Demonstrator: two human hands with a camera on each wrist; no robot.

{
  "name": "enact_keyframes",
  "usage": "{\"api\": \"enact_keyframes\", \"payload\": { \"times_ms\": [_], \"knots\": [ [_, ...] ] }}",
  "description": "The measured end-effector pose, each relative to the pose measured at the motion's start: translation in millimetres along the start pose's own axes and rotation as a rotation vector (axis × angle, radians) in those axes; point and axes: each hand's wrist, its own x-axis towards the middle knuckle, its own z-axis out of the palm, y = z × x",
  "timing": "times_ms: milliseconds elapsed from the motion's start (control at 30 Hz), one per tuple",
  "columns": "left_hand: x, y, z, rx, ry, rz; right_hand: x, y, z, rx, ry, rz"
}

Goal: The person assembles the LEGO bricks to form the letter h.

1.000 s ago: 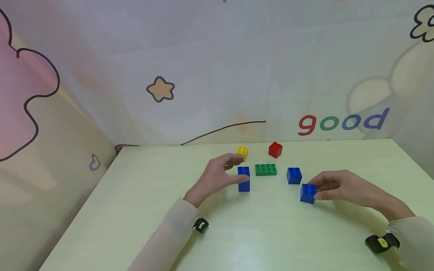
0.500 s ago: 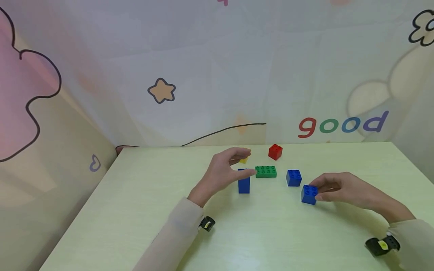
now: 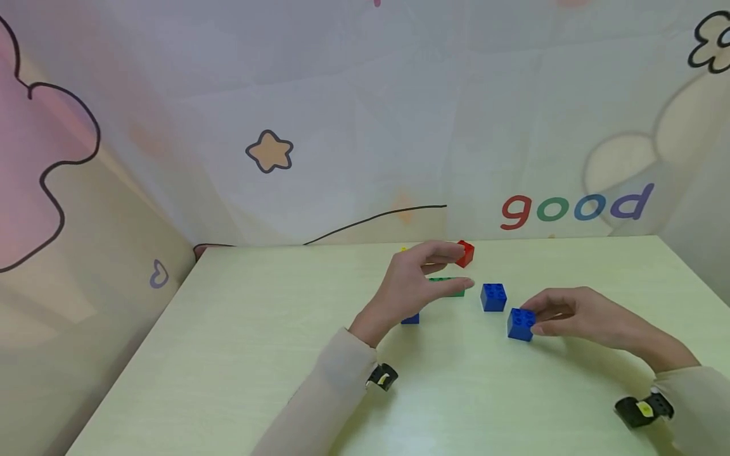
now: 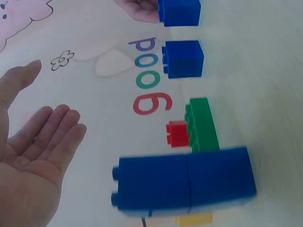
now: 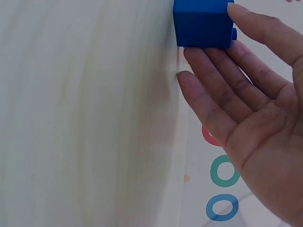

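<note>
- And here is the left hand [image 3: 413, 285], right of centre in the head view, thumb and fingers parted wide with nothing between them.
- Its fingertips overlap the red block [image 3: 468, 254] and its thumb crosses the green brick [image 3: 459, 293]; I can't call whether it touches the red one.
- Over on the right, the right hand [image 3: 584, 320] has a firm job: thumb and fingers pinch a blue block [image 3: 520, 324] at its right side.
- The right wrist view backs that up, with the block at the top of the frame, thumb to its right, fingertips below; whether it rests on the table [image 3: 228, 380], I can't tell.
- Just up and left of that in the head view sits a loose blue block [image 3: 493, 297], studs up.
- Now the left wrist view: a blue stack [image 4: 187, 182], two blocks joined, fills the lower middle.
- Look just past it: the yellow block [image 4: 195, 219] peeks out at the bottom edge, while the green brick and the red block show above the stack.
- Behind it all, a pale backdrop [image 3: 365, 126] reads "good" at the right of the head view.
</note>
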Motion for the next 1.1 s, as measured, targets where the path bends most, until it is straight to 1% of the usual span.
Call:
{"api": "enact_keyframes", "payload": {
  "times_ms": [67,233,433,633,733,867,1100],
  "knots": [
    [2.0,0.2,5.6,-0.011,-0.002,0.000,0.4,0.1,-0.4,0.000,-0.003,0.002],
    [7.2,-4.6,18.9,-0.027,-0.005,-0.025,0.1,-1.3,-1.3,0.004,-0.007,0.019],
    [14.0,-10.5,32.8,-0.038,0.021,-0.043,-0.5,-2.4,-2.4,0.002,-0.009,0.025],
    [19.9,-14.1,47.5,-0.030,0.038,-0.092,-1.3,0.6,-2.3,0.021,-0.005,0.013],
    [22.0,-14.1,54.4,-0.022,0.055,-0.105,-1.7,2.1,-1.5,0.027,-0.005,0.004],
    [24.3,-15.5,61.2,-0.035,0.063,-0.126,-1.6,3.0,-0.5,0.032,-0.005,0.002],
    [26.4,-26.0,69.1,-0.104,0.061,-0.191,-0.8,3.2,-1.5,0.012,-0.004,0.002]
  ]
}}
